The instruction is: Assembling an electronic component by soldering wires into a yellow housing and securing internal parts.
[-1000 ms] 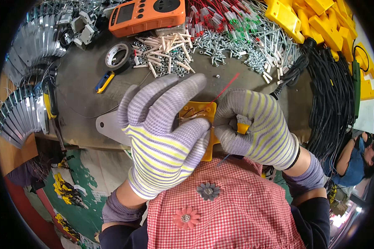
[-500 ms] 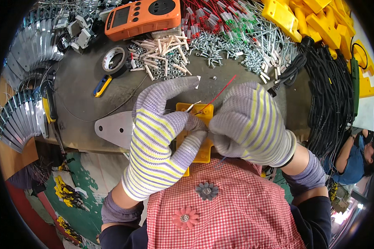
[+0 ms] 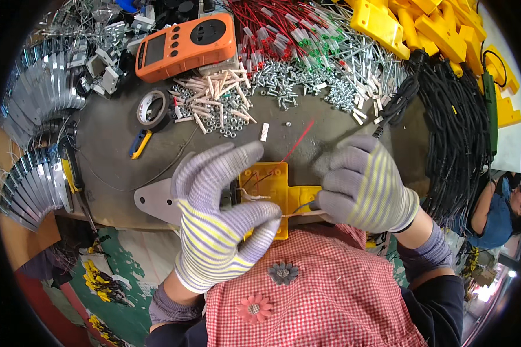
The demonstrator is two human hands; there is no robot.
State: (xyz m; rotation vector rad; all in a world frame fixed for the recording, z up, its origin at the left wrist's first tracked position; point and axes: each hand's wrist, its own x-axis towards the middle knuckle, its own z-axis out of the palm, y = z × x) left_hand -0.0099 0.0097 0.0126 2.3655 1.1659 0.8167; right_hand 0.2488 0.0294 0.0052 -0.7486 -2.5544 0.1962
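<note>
My left hand, in a striped knit glove, pinches the end of a thin pale wire between thumb and finger; its index finger is stretched up and away. Closed at the wire's other end is my right hand, gloved alike, with a blue wire running to its fingertips. Under and between the hands lies a yellow plastic housing, its hollow side up. A red wire sticks up out of it, and a white-sleeved wire lies inside. A grey metal plate with holes sits beside my left hand.
Beyond the hands are black tape, a yellow-blue cutter, an orange meter, and heaps of white sleeves, screws and red wires. Black cables and yellow housings fill the right; pliers lie left.
My hands have drawn apart, the right one moving right, so the pale wire now shows between them. More of the yellow housing is uncovered. The view has shifted slightly.
</note>
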